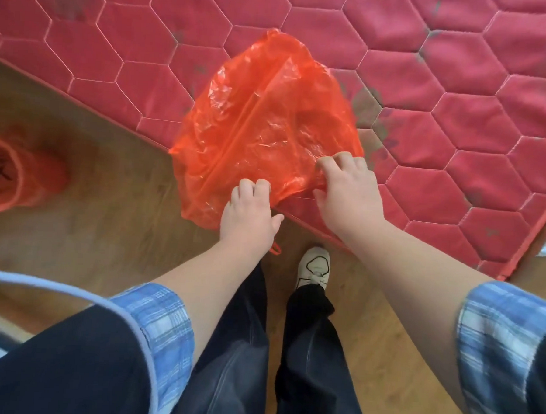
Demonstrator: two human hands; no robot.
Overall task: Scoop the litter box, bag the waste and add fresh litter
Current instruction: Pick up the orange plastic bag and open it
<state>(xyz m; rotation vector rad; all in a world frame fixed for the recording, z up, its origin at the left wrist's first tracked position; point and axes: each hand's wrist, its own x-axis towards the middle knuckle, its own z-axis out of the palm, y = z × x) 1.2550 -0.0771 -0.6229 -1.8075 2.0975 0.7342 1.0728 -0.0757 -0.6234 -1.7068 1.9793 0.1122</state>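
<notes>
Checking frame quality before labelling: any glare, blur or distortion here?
Head view: soft even light, no hard shadows; white glare patches on the crinkled bag; wide-angle bending at the edges, the mat border curves; red bin at left is smeared; both hands fairly sharp.

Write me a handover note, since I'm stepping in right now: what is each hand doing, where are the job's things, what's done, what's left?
Left hand: pinching the near edge of the orange plastic bag.
Right hand: gripping the same edge further right.
The bag looks empty, billowed above the red quilted mat and wooden floor.
A bin with an orange liner stands at left.
Litter box, scoop and fresh litter are not in view.
Done: bag in hand. Left: open it, scoop, bag waste, refill.
</notes>
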